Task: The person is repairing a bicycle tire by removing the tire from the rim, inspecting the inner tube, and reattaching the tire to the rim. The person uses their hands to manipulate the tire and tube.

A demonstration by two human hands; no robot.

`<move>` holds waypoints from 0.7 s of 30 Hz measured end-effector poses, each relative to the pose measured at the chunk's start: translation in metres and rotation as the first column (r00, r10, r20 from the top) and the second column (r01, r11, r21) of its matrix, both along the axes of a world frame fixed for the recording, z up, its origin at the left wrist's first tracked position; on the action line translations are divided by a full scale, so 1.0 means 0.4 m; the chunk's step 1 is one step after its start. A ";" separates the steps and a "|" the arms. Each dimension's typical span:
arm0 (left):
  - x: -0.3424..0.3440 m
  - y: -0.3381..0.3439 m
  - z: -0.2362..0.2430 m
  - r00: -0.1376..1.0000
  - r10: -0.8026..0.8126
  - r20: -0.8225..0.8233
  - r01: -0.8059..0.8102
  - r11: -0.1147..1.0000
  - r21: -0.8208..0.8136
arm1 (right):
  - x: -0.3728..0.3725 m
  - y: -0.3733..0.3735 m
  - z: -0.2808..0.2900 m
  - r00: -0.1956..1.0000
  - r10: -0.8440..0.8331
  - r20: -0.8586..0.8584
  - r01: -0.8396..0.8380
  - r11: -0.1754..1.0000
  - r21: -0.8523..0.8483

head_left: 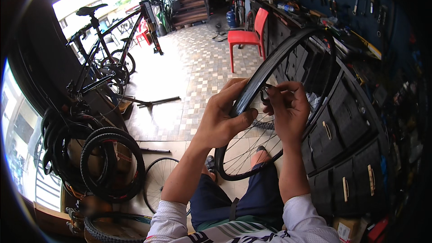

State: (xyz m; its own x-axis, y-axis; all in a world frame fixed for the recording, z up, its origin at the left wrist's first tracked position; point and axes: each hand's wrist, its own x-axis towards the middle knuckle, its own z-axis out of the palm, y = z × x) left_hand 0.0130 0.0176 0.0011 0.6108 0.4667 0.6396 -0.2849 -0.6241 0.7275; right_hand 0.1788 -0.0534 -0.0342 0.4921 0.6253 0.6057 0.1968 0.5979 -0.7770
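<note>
A black bicycle wheel rim (274,65) is raised in front of me, tilted, with thin spokes running across its inside. Its shiny grey channel faces up toward me. My left hand (221,119) is closed around the near left side of this rim, the thumb lying along its inner edge. Close beside it, my right hand (290,108) is at the inner side of the rim with its fingers bent together in a pinch. A small dark curved piece (264,95) shows at those fingertips; its kind cannot be made out.
Black drawers (337,139) and a cluttered workbench line the right, below a tool wall. A red chair (248,36) stands ahead. A black bicycle (112,40) is held up at the left, above a stand's leg (157,102). Several tyres (112,162) hang at lower left, near another wheel (155,171).
</note>
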 end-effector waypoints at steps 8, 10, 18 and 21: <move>-0.005 -0.012 0.000 0.993 -0.116 0.033 0.120 0.951 -0.285 | 0.003 0.007 -0.023 0.903 -0.211 0.375 0.138 0.967 0.212; 0.003 -0.014 -0.002 0.987 -0.133 0.085 0.153 0.943 -0.295 | -0.028 0.003 -0.016 0.911 -0.285 0.299 0.219 0.947 0.236; -0.007 0.005 -0.001 0.999 -0.001 -0.045 -0.003 0.996 -0.089 | -0.006 0.009 -0.030 0.996 -0.090 0.030 0.084 0.984 0.155; -0.006 -0.010 0.004 1.000 -0.009 -0.010 0.008 0.995 -0.103 | -0.012 0.003 -0.014 0.997 -0.060 -0.044 0.064 0.995 0.083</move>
